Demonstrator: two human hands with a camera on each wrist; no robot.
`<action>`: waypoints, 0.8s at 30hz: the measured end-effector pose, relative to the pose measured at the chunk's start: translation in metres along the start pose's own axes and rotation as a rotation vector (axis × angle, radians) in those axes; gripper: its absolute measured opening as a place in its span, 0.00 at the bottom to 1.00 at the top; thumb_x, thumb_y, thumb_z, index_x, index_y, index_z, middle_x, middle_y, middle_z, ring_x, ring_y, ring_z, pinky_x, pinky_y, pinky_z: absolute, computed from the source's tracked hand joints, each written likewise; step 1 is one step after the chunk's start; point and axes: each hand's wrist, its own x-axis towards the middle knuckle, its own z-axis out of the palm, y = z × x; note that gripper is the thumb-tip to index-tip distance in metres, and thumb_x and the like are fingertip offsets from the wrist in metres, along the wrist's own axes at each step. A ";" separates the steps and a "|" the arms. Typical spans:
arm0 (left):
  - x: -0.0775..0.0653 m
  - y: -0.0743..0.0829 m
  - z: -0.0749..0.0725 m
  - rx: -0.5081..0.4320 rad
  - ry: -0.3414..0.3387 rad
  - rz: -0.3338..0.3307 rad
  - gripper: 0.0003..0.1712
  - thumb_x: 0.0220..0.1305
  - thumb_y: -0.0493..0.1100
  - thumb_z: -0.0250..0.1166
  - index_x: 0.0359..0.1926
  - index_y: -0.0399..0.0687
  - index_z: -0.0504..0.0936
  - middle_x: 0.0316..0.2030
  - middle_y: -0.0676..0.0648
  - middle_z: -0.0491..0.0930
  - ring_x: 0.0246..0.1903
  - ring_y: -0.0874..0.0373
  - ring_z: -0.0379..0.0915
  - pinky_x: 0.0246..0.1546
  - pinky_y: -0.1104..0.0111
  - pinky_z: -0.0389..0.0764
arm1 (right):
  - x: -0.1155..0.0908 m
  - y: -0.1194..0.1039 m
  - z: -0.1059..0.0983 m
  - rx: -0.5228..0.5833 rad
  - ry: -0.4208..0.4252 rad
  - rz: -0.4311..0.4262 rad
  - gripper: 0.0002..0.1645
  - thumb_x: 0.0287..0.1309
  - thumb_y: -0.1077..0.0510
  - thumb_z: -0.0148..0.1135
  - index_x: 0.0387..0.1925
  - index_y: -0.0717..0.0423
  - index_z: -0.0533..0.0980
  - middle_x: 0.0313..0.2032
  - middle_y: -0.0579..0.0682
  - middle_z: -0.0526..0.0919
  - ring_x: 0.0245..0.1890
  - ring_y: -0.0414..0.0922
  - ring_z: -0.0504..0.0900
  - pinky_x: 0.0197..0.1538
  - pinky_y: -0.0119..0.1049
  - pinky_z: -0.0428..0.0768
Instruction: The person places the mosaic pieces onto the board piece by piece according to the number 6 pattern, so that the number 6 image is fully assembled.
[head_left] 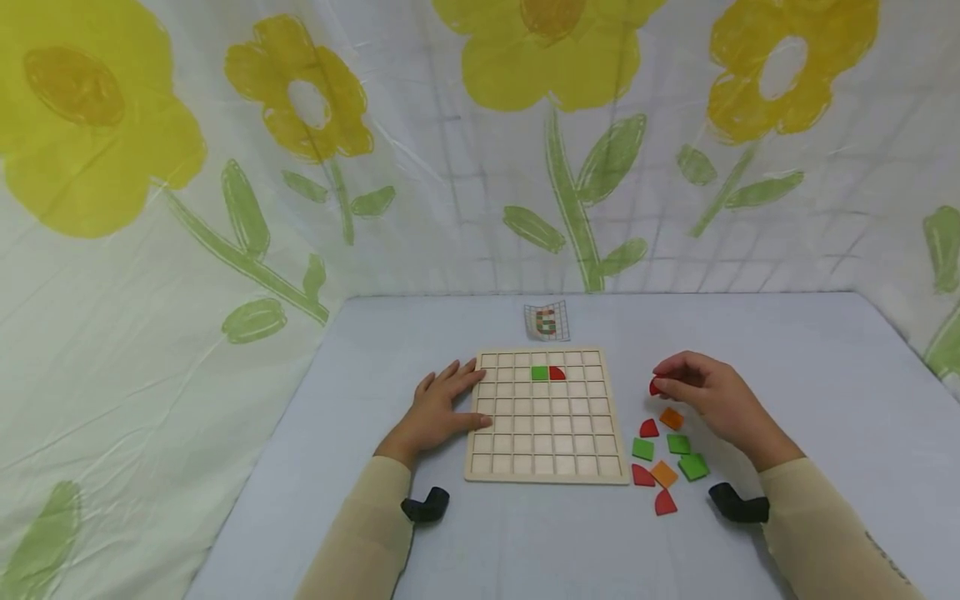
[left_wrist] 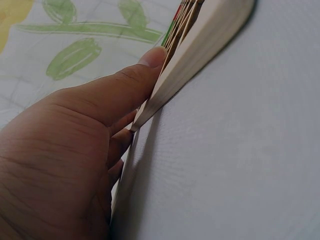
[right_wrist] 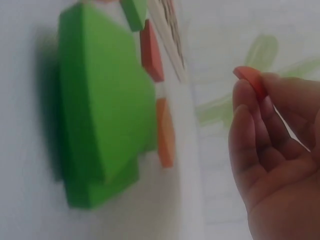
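A square wooden grid board [head_left: 547, 479] lies flat on the table. In its second row from the far side sit a green square tile [head_left: 540, 373] and, right beside it, a red quarter-circle tile [head_left: 557, 373]. My left hand [head_left: 438, 414] rests at the board's left edge, fingers spread; in the left wrist view the thumb [left_wrist: 132, 82] lies on top of the frame. To the right of the board, my right hand [head_left: 712, 396] pinches another red quarter-circle tile [right_wrist: 254, 80] between thumb and fingertips, above the table.
Right of the board lie several loose tiles, among them a green one [head_left: 693, 467], an orange one [head_left: 671, 418] and a red quarter-circle [head_left: 665, 502]. A small printed pattern card [head_left: 547, 321] sits behind the board. A flowered curtain [head_left: 450, 167] hangs along the table's far edge.
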 end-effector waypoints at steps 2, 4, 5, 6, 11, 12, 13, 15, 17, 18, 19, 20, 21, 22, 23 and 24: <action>0.000 0.000 0.000 0.000 0.000 -0.003 0.52 0.64 0.62 0.79 0.83 0.54 0.69 0.85 0.56 0.54 0.85 0.53 0.39 0.80 0.49 0.31 | 0.000 -0.004 0.003 0.010 -0.001 -0.013 0.20 0.78 0.51 0.68 0.59 0.62 0.80 0.48 0.53 0.88 0.50 0.55 0.86 0.51 0.33 0.85; 0.001 0.000 0.000 0.001 -0.002 -0.001 0.52 0.64 0.62 0.79 0.84 0.54 0.69 0.85 0.56 0.54 0.85 0.53 0.39 0.80 0.49 0.31 | 0.001 -0.007 0.006 0.014 -0.004 -0.028 0.19 0.78 0.52 0.69 0.57 0.62 0.81 0.47 0.53 0.88 0.49 0.55 0.85 0.50 0.34 0.86; 0.001 0.000 0.000 0.001 -0.003 -0.001 0.52 0.64 0.62 0.79 0.84 0.54 0.68 0.85 0.56 0.54 0.85 0.53 0.39 0.80 0.49 0.31 | 0.001 -0.008 0.007 0.014 -0.006 -0.034 0.18 0.77 0.52 0.69 0.57 0.62 0.81 0.47 0.53 0.89 0.49 0.56 0.85 0.49 0.35 0.86; 0.001 0.000 0.000 0.002 -0.004 0.000 0.52 0.64 0.62 0.79 0.84 0.54 0.68 0.85 0.57 0.54 0.85 0.53 0.38 0.80 0.49 0.31 | 0.001 -0.010 0.009 0.011 -0.009 -0.041 0.18 0.77 0.52 0.70 0.56 0.62 0.81 0.46 0.53 0.89 0.48 0.56 0.85 0.49 0.35 0.86; 0.001 -0.001 -0.001 0.006 -0.007 0.000 0.53 0.65 0.62 0.79 0.84 0.54 0.68 0.85 0.57 0.54 0.85 0.54 0.39 0.80 0.48 0.31 | 0.004 -0.020 0.018 0.006 -0.037 -0.064 0.16 0.76 0.54 0.71 0.54 0.63 0.82 0.44 0.52 0.89 0.45 0.57 0.84 0.46 0.39 0.87; 0.001 -0.001 -0.001 0.007 -0.007 -0.001 0.53 0.65 0.62 0.79 0.84 0.54 0.68 0.85 0.57 0.54 0.85 0.54 0.39 0.80 0.49 0.31 | 0.006 -0.022 0.020 0.007 -0.043 -0.068 0.16 0.76 0.55 0.71 0.53 0.63 0.82 0.44 0.51 0.89 0.45 0.57 0.84 0.46 0.40 0.87; 0.001 -0.001 -0.001 0.007 -0.006 -0.001 0.53 0.65 0.62 0.79 0.84 0.54 0.68 0.85 0.57 0.54 0.85 0.54 0.39 0.80 0.49 0.31 | 0.007 -0.024 0.022 0.009 -0.049 -0.072 0.16 0.75 0.55 0.71 0.53 0.64 0.82 0.44 0.51 0.89 0.44 0.58 0.84 0.46 0.40 0.87; 0.001 -0.001 -0.001 0.007 -0.007 -0.002 0.53 0.65 0.62 0.79 0.84 0.54 0.68 0.85 0.57 0.53 0.85 0.55 0.39 0.80 0.50 0.31 | 0.009 -0.028 0.026 -0.004 -0.056 -0.081 0.15 0.75 0.56 0.71 0.53 0.63 0.82 0.43 0.51 0.88 0.44 0.59 0.83 0.46 0.42 0.87; 0.001 -0.001 -0.001 0.005 -0.011 -0.002 0.53 0.65 0.62 0.79 0.84 0.54 0.68 0.85 0.58 0.53 0.85 0.55 0.38 0.80 0.50 0.31 | 0.012 -0.032 0.029 -0.023 -0.057 -0.089 0.14 0.75 0.57 0.71 0.53 0.62 0.82 0.43 0.50 0.88 0.43 0.59 0.83 0.46 0.44 0.86; 0.001 -0.001 -0.001 0.004 -0.012 -0.002 0.53 0.65 0.62 0.79 0.84 0.55 0.68 0.84 0.58 0.53 0.85 0.55 0.38 0.80 0.50 0.31 | 0.013 -0.034 0.030 -0.033 -0.056 -0.092 0.13 0.75 0.57 0.71 0.52 0.61 0.83 0.42 0.49 0.88 0.43 0.59 0.82 0.46 0.45 0.86; 0.001 -0.001 -0.001 0.002 -0.012 -0.001 0.53 0.65 0.63 0.79 0.84 0.55 0.68 0.84 0.58 0.53 0.85 0.55 0.38 0.80 0.50 0.31 | 0.015 -0.036 0.031 -0.040 -0.055 -0.094 0.12 0.75 0.57 0.71 0.52 0.61 0.83 0.42 0.49 0.88 0.43 0.59 0.82 0.47 0.46 0.86; 0.001 -0.001 -0.001 -0.001 -0.010 0.001 0.53 0.64 0.63 0.79 0.84 0.55 0.68 0.84 0.58 0.54 0.85 0.55 0.38 0.80 0.49 0.31 | 0.016 -0.038 0.033 -0.044 -0.055 -0.098 0.12 0.75 0.57 0.71 0.51 0.60 0.83 0.42 0.49 0.88 0.43 0.59 0.82 0.47 0.47 0.86; 0.001 -0.001 -0.001 -0.004 -0.010 0.001 0.53 0.64 0.63 0.79 0.84 0.55 0.68 0.84 0.58 0.54 0.85 0.55 0.38 0.80 0.49 0.31 | 0.018 -0.040 0.034 -0.041 -0.055 -0.100 0.11 0.75 0.57 0.71 0.51 0.60 0.83 0.42 0.48 0.88 0.44 0.59 0.83 0.48 0.48 0.86; 0.001 -0.001 -0.001 -0.005 -0.009 0.002 0.53 0.64 0.64 0.78 0.84 0.55 0.68 0.84 0.58 0.54 0.85 0.55 0.38 0.80 0.49 0.31 | 0.019 -0.042 0.034 -0.037 -0.056 -0.101 0.11 0.75 0.56 0.71 0.51 0.59 0.83 0.42 0.48 0.89 0.44 0.59 0.83 0.48 0.48 0.86; 0.001 -0.001 -0.001 -0.005 -0.006 0.002 0.53 0.64 0.64 0.79 0.84 0.55 0.69 0.84 0.58 0.54 0.85 0.55 0.39 0.80 0.49 0.31 | 0.021 -0.044 0.035 -0.028 -0.058 -0.105 0.11 0.75 0.56 0.71 0.51 0.60 0.83 0.42 0.48 0.89 0.45 0.60 0.84 0.50 0.49 0.85; 0.001 -0.002 -0.001 -0.005 -0.005 0.002 0.53 0.64 0.64 0.78 0.84 0.55 0.69 0.84 0.58 0.54 0.85 0.55 0.39 0.80 0.49 0.31 | 0.022 -0.046 0.036 -0.021 -0.060 -0.111 0.12 0.76 0.56 0.71 0.51 0.60 0.83 0.43 0.48 0.89 0.46 0.60 0.84 0.51 0.49 0.85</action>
